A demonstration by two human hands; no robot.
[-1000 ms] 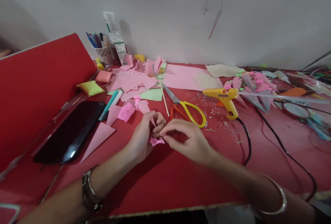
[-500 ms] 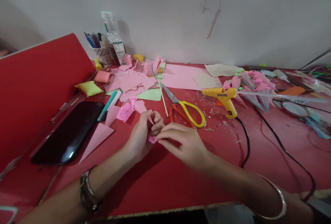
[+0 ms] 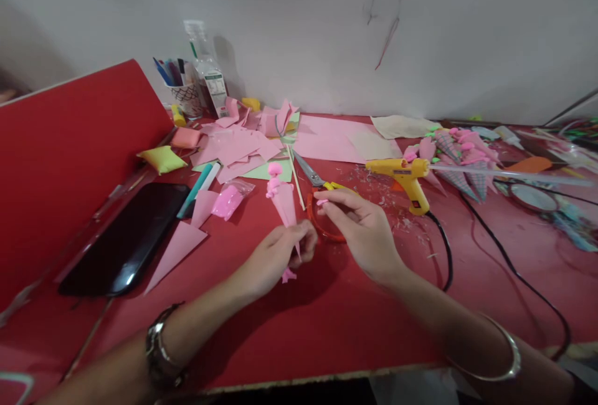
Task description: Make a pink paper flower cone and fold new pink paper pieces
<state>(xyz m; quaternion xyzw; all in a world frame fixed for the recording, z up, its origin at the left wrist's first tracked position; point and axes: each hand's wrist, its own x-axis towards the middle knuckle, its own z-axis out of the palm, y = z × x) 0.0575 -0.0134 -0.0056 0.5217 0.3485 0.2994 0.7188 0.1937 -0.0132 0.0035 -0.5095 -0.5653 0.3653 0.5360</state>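
Note:
My left hand (image 3: 284, 252) is closed round the lower part of a pink paper cone (image 3: 284, 202), its narrow tip downward. Bright pink clay lumps (image 3: 273, 174) sit on the cone's wide top end. A larger piece of pink clay (image 3: 288, 276) shows below the left hand's fingers. Between the thumb and fingertips of my right hand (image 3: 359, 224) is a small bit of pink clay (image 3: 322, 202). That hand is above the scissors (image 3: 322, 224) and covers part of their handles. A clear packet of pink clay (image 3: 227, 202) lies to the left of the cone.
A yellow glue gun (image 3: 406, 174) with a black cord stands at right, near a pile of decorated cones (image 3: 460, 152). Pink paper pieces (image 3: 238, 143) lie at the back. A black phone (image 3: 126, 237) and two loose paper cones (image 3: 177, 249) are at left.
The left hand has moved right and down, and the cone now stands in full view. The right hand has drawn away to the upper right with a bit of pink clay.

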